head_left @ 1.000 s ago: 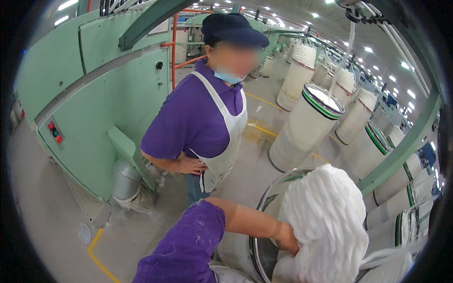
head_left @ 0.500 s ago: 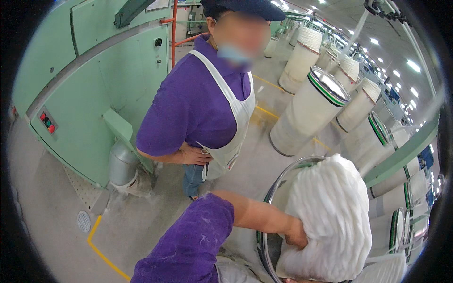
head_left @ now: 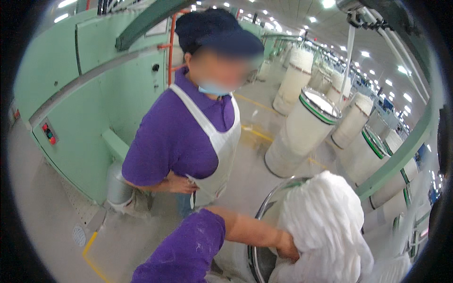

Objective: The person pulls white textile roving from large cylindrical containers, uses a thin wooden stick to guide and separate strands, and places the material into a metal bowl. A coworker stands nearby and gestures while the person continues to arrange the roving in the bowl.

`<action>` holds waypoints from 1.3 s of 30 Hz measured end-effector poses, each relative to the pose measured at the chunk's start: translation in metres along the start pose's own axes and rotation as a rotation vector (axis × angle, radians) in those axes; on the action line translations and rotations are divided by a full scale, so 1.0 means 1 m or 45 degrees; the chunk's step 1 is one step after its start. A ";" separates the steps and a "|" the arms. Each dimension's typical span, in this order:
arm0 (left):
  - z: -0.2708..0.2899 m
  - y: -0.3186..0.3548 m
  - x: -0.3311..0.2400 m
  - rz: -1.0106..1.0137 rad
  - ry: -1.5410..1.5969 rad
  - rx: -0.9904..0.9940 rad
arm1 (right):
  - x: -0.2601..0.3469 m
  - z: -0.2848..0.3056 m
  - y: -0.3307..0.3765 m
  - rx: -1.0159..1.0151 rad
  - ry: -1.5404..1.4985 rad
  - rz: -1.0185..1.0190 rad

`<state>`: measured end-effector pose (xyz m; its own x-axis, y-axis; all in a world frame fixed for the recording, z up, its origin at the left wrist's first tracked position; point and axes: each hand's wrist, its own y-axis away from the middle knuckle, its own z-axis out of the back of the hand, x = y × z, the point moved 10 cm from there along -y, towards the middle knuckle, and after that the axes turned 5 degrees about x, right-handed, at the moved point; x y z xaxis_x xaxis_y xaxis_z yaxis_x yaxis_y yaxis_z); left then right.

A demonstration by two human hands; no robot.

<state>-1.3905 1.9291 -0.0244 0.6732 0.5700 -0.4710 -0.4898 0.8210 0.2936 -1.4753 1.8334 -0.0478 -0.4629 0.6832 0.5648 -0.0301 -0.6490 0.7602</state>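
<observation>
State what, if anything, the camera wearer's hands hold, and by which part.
The left hand touches the left side of the white fibre bundle; whether it grips it there cannot be told. The right hand is out of view.

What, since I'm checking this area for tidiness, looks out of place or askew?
The white fibre pile bulges unevenly above the near can, with the left hand against it. It looks odd compared with the neat, round stack topping a background can.

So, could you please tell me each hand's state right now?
Left hand: against the white fibre bundle, partly hidden; open or closed cannot be told.
Right hand: not in view.
</observation>
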 end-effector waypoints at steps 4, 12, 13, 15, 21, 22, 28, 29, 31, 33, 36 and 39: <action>0.022 -0.002 -0.002 -0.034 0.049 -0.323 | -0.009 0.008 -0.007 -0.023 0.033 0.011; 0.039 0.017 -0.005 0.048 0.014 -0.335 | -0.049 0.022 -0.016 -0.017 0.101 0.002; 0.041 0.015 -0.008 0.110 0.035 -0.325 | -0.054 0.022 -0.017 -0.010 0.119 -0.004; 0.036 0.011 -0.005 0.351 0.058 -0.162 | -0.063 0.023 -0.018 -0.003 0.168 -0.033; -0.003 0.017 -0.062 0.452 0.225 0.126 | -0.060 0.043 0.005 0.008 0.350 -0.233; -0.010 0.008 -0.073 0.411 0.278 0.167 | -0.050 0.049 0.011 -0.040 0.351 -0.204; -0.055 -0.074 -0.077 0.226 0.368 0.361 | -0.020 0.073 0.041 -0.355 0.876 -0.265; -0.064 -0.083 -0.068 0.212 0.397 0.427 | -0.013 0.077 0.045 -0.485 0.905 -0.162; -0.084 -0.096 -0.058 0.234 0.706 0.538 | -0.019 0.083 0.043 -0.598 0.910 -0.125; -0.081 -0.106 -0.056 0.240 0.699 0.445 | -0.054 0.076 0.029 -0.385 0.804 -0.294; -0.045 -0.089 -0.071 0.185 0.434 0.194 | -0.075 0.071 0.010 -0.268 0.787 -0.221; 0.011 -0.034 -0.106 0.031 0.351 -0.150 | -0.093 0.072 0.002 -0.283 0.431 -0.143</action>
<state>-1.4393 1.8412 0.0249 0.4926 0.5455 -0.6781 -0.5755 0.7887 0.2164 -1.3688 1.7927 -0.0759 -0.7098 0.6292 0.3165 -0.2703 -0.6583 0.7025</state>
